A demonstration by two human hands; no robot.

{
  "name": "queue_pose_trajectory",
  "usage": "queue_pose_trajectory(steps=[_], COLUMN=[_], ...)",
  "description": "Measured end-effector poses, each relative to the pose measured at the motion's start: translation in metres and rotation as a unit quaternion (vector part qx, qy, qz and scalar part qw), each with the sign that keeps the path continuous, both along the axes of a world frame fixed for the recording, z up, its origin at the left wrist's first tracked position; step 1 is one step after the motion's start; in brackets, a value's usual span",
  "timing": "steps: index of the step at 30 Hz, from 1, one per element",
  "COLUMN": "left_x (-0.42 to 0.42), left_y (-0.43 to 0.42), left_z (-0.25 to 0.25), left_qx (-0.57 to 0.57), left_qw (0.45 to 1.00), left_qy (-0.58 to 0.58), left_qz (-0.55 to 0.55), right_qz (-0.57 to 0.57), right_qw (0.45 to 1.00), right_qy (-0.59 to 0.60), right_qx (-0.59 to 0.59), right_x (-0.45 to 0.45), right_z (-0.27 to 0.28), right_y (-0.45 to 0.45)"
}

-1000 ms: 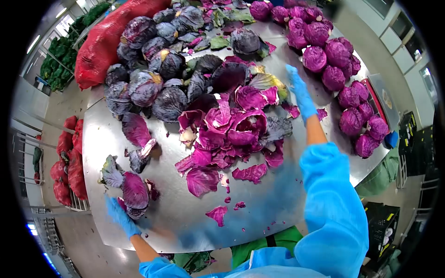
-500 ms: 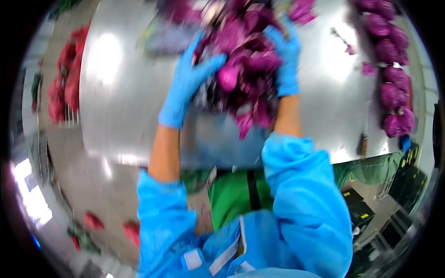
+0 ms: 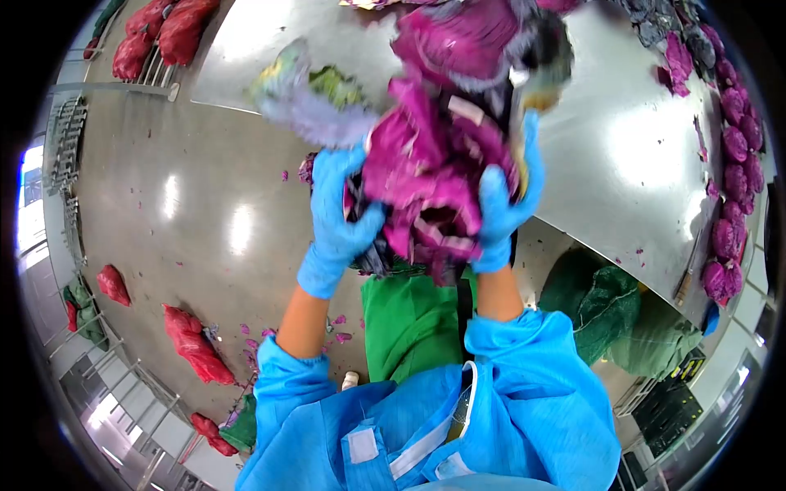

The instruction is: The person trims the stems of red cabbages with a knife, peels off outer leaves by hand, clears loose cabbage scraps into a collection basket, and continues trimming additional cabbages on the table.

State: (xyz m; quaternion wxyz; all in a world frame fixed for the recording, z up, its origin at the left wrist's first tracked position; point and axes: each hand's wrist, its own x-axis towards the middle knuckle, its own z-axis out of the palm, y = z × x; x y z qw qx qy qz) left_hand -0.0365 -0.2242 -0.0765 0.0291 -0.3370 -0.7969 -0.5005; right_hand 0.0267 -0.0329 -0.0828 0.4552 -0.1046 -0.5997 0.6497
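Observation:
A big pile of purple cabbage leaves (image 3: 426,180) is squeezed between my two blue-gloved hands, near the table's front edge. My left hand (image 3: 340,217) presses on its left side, thumb toward the middle. On the right side my right hand (image 3: 509,200) is wrapped round the leaves, its index finger pointing up. Dark outer leaves show beneath the pile. A pale grey-green leaf (image 3: 315,102) hangs at the pile's upper left, blurred. More purple leaves (image 3: 463,41) rise beyond my hands, and the undersides are hidden.
The steel table (image 3: 622,155) spans the upper right. Trimmed purple cabbages (image 3: 733,196) line its right side, near a knife (image 3: 686,282). Green net sacks (image 3: 594,299) stand below its front edge. Red sacks (image 3: 196,344) and leaf scraps lie on the floor at left.
My hands were apart on the table a second ago; they closed on the leaves and brought them toward my body, over the edge. The view has turned toward the floor at left.

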Motion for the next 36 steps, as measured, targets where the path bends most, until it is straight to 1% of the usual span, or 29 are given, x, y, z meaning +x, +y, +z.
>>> queue_pose_trajectory(steps=[2,4,6,7,8,9,10,12,13,14,15,16,17,18,19,20,21,22,23,24,25,27,28,29,31,32,34,36], left_x=[0.033,0.066,0.086,0.087,0.075,0.061,0.064,0.063,0.057,0.055,0.045,0.034,0.016,-0.003,-0.012,-0.023,-0.039,-0.059,-0.034,-0.022,-0.002,0.031,0.050,0.056,0.031,0.018,-0.028,-0.104], left_y=[-0.011,-0.039,-0.057,-0.058,-0.033,-0.007,-0.007,-0.005,-0.007,-0.013,-0.020,-0.033,-0.041,-0.047,-0.051,-0.062,-0.068,-0.096,-0.068,-0.066,-0.034,-0.015,-0.017,-0.011,0.026,0.047,0.099,0.137], left_z=[-0.016,-0.090,-0.144,-0.151,-0.112,-0.071,-0.070,-0.071,-0.042,-0.029,-0.021,-0.027,-0.016,-0.031,-0.050,-0.088,-0.118,-0.152,-0.136,-0.140,-0.088,-0.056,-0.058,-0.052,0.005,0.034,0.079,0.085], left_qx=[0.013,-0.106,-0.256,-0.352,-0.520,-0.664,-0.598,-0.451,-0.379,-0.198,-0.150,-0.073,-0.185,-0.168,-0.172,-0.076,0.101,-0.076,0.103,0.103,0.095,0.099,0.036,-0.034,-0.079,-0.101,-0.175,-0.162], left_qw=[0.997,0.991,0.965,0.935,0.849,0.725,0.786,0.887,0.921,0.963,0.974,0.969,0.953,0.951,0.944,0.953,0.900,0.864,0.888,0.904,0.883,0.914,0.954,0.979,0.986,0.974,0.944,0.934], left_qy=[-0.023,-0.065,-0.041,-0.027,-0.092,-0.133,-0.124,-0.100,-0.085,-0.161,-0.085,-0.108,0.022,0.012,-0.026,-0.150,-0.373,-0.441,-0.328,-0.230,-0.178,-0.245,-0.196,-0.144,0.047,0.140,0.154,0.170], left_qz=[0.074,0.052,0.025,0.017,-0.037,-0.125,-0.096,-0.027,-0.001,0.090,0.150,0.209,0.237,0.260,0.281,0.251,0.202,0.231,0.305,0.346,0.423,0.308,0.223,0.139,0.142,0.147,0.234,0.269], right_qz=[0.052,0.156,0.242,0.278,0.247,0.290,0.327,0.348,0.361,0.375,0.411,0.439,0.455,0.459,0.459,0.458,0.427,0.347,0.238,0.122,0.049,-0.135,-0.203,-0.265,-0.306,-0.320,-0.301,-0.220], right_qw=[0.990,0.943,0.889,0.839,0.755,0.687,0.604,0.681,0.714,0.772,0.776,0.777,0.790,0.808,0.810,0.813,0.842,0.882,0.910,0.932,0.939,0.927,0.910,0.887,0.880,0.877,0.896,0.920], right_qy=[-0.045,-0.154,-0.231,-0.360,-0.476,-0.584,-0.682,-0.608,-0.569,-0.472,-0.460,-0.447,-0.412,-0.367,-0.352,-0.333,-0.301,-0.309,-0.332,-0.341,-0.331,-0.350,-0.363,-0.378,-0.363,-0.358,-0.318,-0.313], right_qx=[0.122,0.251,0.314,0.299,0.378,0.320,0.249,0.212,0.188,0.199,0.130,0.062,-0.005,-0.054,-0.093,-0.136,-0.138,-0.073,-0.071,-0.014,-0.075,-0.017,-0.012,-0.011,0.009,0.021,0.078,0.088], right_x=[0.032,0.058,0.068,0.066,0.070,0.057,0.051,0.053,0.058,0.074,0.075,0.077,0.086,0.091,0.096,0.105,0.114,0.123,0.131,0.143,0.156,0.186,0.195,0.194,0.170,0.151,0.098,0.036], right_z=[-0.023,-0.041,-0.094,-0.115,-0.161,-0.153,-0.139,-0.142,-0.134,-0.122,-0.082,-0.041,-0.016,0.009,0.039,0.062,0.062,0.068,0.071,0.065,0.060,0.016,0.001,-0.005,0.007,0.011,-0.003,-0.013], right_y=[-0.027,-0.048,-0.055,-0.062,-0.069,-0.066,-0.066,-0.051,-0.046,-0.036,-0.025,-0.015,-0.005,0.011,0.031,0.050,0.074,0.103,0.132,0.169,0.211,0.303,0.341,0.376,0.427,0.453,0.507,0.549])
